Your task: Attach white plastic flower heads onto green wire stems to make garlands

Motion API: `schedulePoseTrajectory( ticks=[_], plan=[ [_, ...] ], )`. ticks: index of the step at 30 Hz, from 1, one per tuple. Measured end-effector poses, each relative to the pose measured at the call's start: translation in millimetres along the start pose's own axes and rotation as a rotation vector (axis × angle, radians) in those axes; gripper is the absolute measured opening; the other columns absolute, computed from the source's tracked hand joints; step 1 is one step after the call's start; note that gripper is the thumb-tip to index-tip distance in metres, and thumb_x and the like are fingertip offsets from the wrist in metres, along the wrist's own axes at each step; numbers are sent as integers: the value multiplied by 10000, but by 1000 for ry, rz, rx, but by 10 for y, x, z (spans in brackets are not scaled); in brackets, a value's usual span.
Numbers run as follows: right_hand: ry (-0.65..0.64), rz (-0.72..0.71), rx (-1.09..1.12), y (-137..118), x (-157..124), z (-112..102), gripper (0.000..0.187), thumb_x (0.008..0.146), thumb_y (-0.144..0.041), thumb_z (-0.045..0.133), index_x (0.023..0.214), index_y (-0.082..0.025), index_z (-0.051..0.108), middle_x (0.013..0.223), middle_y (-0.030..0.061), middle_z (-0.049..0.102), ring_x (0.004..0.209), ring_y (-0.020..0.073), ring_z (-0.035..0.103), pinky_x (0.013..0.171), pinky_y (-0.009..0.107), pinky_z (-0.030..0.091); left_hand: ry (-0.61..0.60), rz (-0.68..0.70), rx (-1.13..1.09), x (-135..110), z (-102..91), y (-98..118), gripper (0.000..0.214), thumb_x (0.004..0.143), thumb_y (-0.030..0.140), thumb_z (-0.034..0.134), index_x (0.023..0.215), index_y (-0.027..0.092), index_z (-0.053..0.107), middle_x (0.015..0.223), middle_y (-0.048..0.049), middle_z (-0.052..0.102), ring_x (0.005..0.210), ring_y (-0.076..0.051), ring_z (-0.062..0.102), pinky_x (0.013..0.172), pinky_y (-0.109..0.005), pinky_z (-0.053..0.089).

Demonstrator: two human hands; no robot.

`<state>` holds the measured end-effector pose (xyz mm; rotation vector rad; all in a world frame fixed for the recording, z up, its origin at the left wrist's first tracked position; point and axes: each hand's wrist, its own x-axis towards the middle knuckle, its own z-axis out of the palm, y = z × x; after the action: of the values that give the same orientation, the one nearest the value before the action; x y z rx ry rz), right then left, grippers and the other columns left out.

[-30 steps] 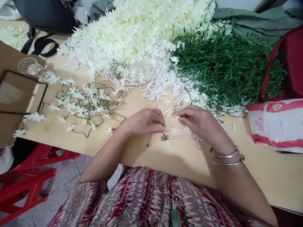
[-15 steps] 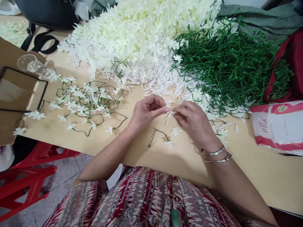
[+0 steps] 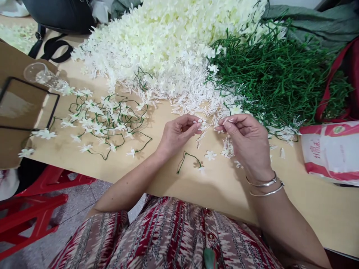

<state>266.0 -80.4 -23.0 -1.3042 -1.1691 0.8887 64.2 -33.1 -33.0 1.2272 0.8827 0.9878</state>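
Observation:
My left hand is closed in a pinch on small white stamens, whose pale tips stick out past the thumb and forefinger. To its right, my right hand pinches a thin white stamen between thumb and forefinger. A narrow gap separates the two sets of fingertips. Loose white stamens lie on the table just below that gap. Nearer to me rest a single white flower head and a green plastic stem with a small white flower on one end.
A big heap of cream petals and a pile of green stems fill the back. Assembled flower sprays lie at left, near a tipped clear cup and a cardboard box. A pink-and-white packet sits at right.
My right hand has drawn away to the right from my left hand and turned, with a white stamen now showing in its pinch. My left hand stays nearly in place.

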Motion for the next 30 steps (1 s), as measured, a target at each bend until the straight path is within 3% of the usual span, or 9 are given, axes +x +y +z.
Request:
schedulePoseTrajectory(
  ticks=[6,10,15,22,30],
  plan=[
    [-6,-156,-46,-154,-128,157,80,893,-245,797,919,-298,743,939,18,760,925,221,721,853,418,602,67,-20,16,-28,76,12,459,787,592,864,947,167,803,825,-38,794,730,-133,758,692,-228,594],
    [-19,-302,-302,-189,-176,225,89,951,-218,723,942,-303,747,973,30,758,962,233,723,904,454,594,6,-64,-26,-51,125,87,469,789,619,851,916,169,818,807,-42,801,724,-137,751,710,-250,615],
    [65,-486,-524,-81,-148,231,107,961,-191,706,971,-294,732,973,43,686,938,224,698,858,431,583,-21,-136,-77,-57,131,126,449,761,617,872,884,188,823,819,-36,813,731,-150,762,717,-268,631],
    [100,-521,-602,-76,-159,240,73,968,-223,692,939,-289,676,944,50,702,920,246,708,832,449,577,-11,-100,-44,-75,120,107,382,836,556,840,950,191,838,886,-46,830,802,-159,783,775,-280,642],
    [63,-542,-705,4,-208,224,63,992,-254,664,999,-305,701,982,47,722,934,262,676,896,478,468,3,-82,-38,-82,141,95,428,799,609,844,951,209,848,830,-20,815,749,-135,742,760,-278,648]
  ],
)
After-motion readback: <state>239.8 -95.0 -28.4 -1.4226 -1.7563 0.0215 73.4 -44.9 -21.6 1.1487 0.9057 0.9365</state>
